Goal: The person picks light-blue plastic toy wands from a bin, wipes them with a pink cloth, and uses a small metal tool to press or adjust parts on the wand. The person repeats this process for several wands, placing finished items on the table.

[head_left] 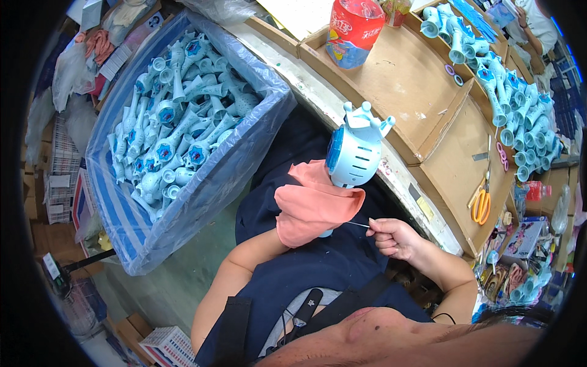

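Observation:
A light blue plastic toy shaped like a microphone (358,153), with a crown-like top and slots in its round head, is held up in front of my body. A salmon-pink cloth (318,208) wraps its lower part and covers my left hand, whose forearm (260,249) comes in beneath it. Through the cloth, that hand appears closed around the toy; its fingers are hidden. To the right of the cloth, my right hand (391,237) pinches a thin metal rod (359,224). The rod's other end points toward the toy's lower end, near the cloth's edge.
Left stands a plastic-lined bin (269,116) full of light blue toy parts. Across the bench's cardboard trays (391,92) lie orange-handled scissors (481,205), a red-and-blue bag (354,33) and more blue parts (526,116). A person (535,24) is at the far right.

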{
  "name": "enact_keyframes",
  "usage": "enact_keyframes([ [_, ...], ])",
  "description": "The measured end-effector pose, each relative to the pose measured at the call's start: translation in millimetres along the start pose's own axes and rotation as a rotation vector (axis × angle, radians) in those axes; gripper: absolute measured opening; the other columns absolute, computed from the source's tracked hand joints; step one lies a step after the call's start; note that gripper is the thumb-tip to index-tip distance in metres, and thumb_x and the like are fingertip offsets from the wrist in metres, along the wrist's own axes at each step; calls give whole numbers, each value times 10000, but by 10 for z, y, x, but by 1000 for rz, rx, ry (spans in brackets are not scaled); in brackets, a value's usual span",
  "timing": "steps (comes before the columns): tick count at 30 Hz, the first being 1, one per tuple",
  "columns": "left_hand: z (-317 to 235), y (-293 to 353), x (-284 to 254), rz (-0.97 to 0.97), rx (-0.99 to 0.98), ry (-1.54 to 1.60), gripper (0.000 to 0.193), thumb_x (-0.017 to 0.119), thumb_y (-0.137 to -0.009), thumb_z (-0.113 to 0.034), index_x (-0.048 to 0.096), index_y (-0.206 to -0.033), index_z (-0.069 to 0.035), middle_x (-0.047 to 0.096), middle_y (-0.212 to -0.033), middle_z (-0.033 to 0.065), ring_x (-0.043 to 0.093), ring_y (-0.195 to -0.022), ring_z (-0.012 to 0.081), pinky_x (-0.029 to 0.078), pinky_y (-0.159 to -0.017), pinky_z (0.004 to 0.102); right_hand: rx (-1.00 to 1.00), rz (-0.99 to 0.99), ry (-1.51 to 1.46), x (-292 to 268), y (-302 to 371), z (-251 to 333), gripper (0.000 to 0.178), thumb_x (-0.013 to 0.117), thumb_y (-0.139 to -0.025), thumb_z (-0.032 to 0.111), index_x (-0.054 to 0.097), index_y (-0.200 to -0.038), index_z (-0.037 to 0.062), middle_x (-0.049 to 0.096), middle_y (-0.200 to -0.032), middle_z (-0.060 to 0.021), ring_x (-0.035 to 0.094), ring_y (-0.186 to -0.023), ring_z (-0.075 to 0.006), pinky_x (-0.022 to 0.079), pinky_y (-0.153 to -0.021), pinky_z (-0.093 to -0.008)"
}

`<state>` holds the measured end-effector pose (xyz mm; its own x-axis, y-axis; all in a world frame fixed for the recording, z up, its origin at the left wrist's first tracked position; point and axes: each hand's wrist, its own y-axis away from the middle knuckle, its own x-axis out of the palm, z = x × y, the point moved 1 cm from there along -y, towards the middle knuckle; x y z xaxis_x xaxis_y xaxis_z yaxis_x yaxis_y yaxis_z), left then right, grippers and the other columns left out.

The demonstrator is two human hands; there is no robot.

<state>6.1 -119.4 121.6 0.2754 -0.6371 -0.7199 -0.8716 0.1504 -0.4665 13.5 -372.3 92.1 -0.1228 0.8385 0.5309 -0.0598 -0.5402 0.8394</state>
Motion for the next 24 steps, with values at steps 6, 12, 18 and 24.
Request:
enact_keyframes([
  [6, 136, 114, -1, 43, 857, -1580, 205, 738, -848, -107, 657, -1025, -44, 627, -903, 51, 608, -807, 143, 539, -719, 316, 266, 162, -198, 21, -54, -15, 400, 511, -1091, 413, 593, -922, 59, 299, -564, 85, 236, -429, -35, 217, -363, -207],
  [12, 184, 26, -14, 190, 824, -2751, 177, 523, -1010, -171, 557, -879, -58, 512, -809, 54, 504, -722, 154, 448, -666, 267, -845, -393, 781, -187, 607, 266, 264, 559, -1062, 230, 717, -1103, 23, 719, -957, -30, 587, -666, -96, 464, -600, -255],
  [18, 327, -80, 167, -56, 936, -4321, 285, 459, -1011, -276, 463, -822, -63, 462, -744, 52, 441, -666, 167, 352, -613, 272, -900, -1739, 1247, -706, 949, 548, 232, 601, -1033, 214, 698, -1093, 12, 699, -1061, -176, 666, -989, -362, 522, -880, -414],
  [24, 339, -19, 215, -46, 1323, -3719, 247, 517, -1009, -281, 545, -909, -56, 519, -775, 43, 514, -736, 172, 438, -714, 280, -1391, -1034, 982, -177, 474, 281, 177, 687, -911, 78, 669, -1065, -8, 672, -1071, -154, 645, -1013, -312, 502, -913, -400],
])
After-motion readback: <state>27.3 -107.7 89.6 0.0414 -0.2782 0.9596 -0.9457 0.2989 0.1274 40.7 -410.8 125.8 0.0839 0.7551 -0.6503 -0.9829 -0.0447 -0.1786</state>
